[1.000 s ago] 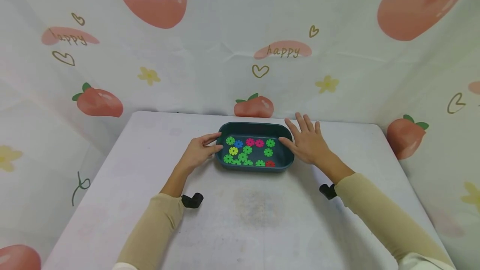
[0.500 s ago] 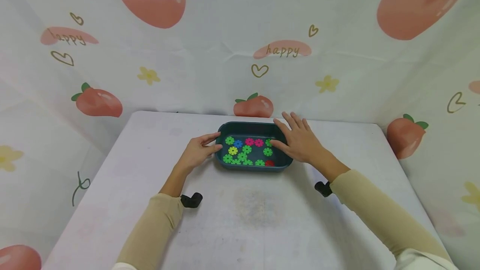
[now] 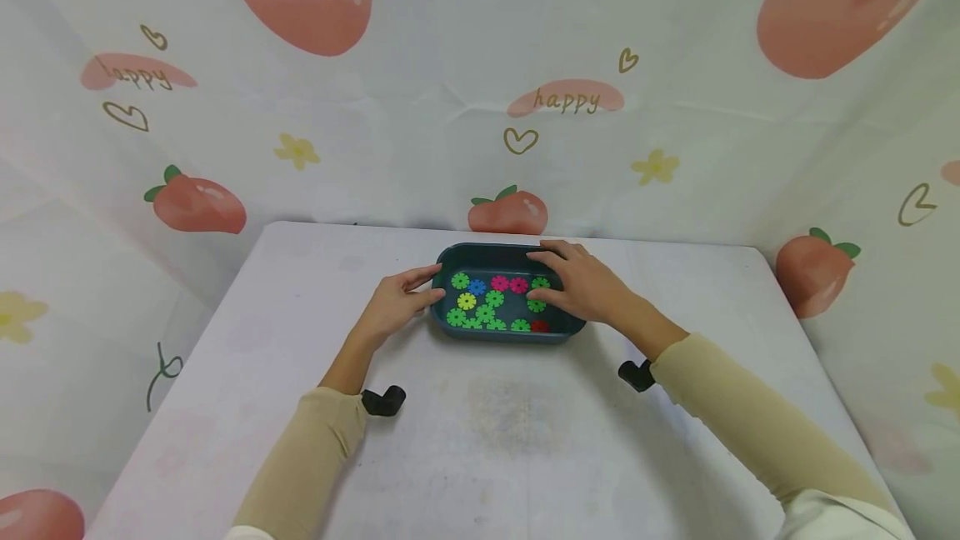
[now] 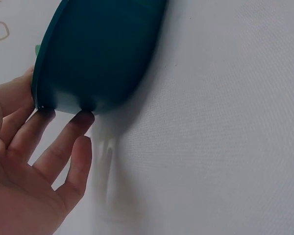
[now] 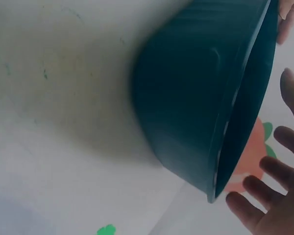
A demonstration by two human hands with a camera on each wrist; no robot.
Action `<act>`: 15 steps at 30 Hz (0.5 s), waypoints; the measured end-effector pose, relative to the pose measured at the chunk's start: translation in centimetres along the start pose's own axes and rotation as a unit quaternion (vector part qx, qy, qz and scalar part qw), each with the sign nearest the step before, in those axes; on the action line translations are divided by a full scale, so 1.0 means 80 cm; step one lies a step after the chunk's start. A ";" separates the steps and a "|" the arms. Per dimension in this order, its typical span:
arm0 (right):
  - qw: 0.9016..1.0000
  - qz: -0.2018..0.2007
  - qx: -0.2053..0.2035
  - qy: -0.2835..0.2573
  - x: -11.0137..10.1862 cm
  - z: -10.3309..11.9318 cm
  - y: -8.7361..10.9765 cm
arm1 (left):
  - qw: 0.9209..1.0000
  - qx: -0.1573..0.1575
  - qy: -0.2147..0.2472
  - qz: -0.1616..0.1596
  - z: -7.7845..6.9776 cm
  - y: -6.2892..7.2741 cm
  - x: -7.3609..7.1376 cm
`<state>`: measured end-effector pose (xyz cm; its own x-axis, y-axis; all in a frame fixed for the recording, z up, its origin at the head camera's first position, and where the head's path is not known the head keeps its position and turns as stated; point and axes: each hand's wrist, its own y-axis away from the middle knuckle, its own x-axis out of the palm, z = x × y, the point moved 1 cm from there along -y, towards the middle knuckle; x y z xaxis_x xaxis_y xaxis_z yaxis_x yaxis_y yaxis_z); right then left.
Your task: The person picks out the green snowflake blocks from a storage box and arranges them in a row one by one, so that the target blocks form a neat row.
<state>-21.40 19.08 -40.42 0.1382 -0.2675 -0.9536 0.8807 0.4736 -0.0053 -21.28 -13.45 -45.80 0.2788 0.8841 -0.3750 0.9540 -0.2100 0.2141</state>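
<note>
A dark teal plastic tub [image 3: 502, 337] stands at the back of the table. Several notched plastic discs lie inside: green ones [image 3: 460, 281], a blue one [image 3: 477, 287], a yellow one [image 3: 467, 301], pink ones [image 3: 500, 282] and a red one [image 3: 539, 327]. My left hand [image 3: 395, 304] holds the tub's left end, its fingertips [image 4: 83, 117] pressed against the outer wall and the thumb at the rim. Over the tub's right end hovers my right hand [image 3: 588, 286], fingers spread and slightly bent, holding nothing. It partly covers the green discs on that side.
The white-covered table [image 3: 517, 457] has a faint brownish stain in front of the tub. Behind hangs a white cloth [image 3: 420, 132] printed with peaches, hearts and flowers. Dark wrist mounts [image 3: 384, 401] jut from both sleeves.
My right hand has moved left and inward from beyond the tub's right rim to above its inside, and its fingers have drawn lower. The left hand stays at the tub's left end.
</note>
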 end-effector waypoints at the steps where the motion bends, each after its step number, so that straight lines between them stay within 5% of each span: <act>1: 1.000 0.004 0.002 -0.008 0.002 0.000 0.000 | 1.000 -0.001 0.002 0.000 0.000 0.000 0.000; 15: 0.998 0.029 -0.029 -0.040 0.021 0.008 -0.008 | 0.999 0.003 -0.031 -0.013 -0.007 0.002 0.003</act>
<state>-21.43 17.81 -41.83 0.2249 -0.3031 -0.9260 0.8428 0.5375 0.0288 -21.13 -13.04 -45.37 0.2607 0.8613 -0.4362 0.9614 -0.1906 0.1982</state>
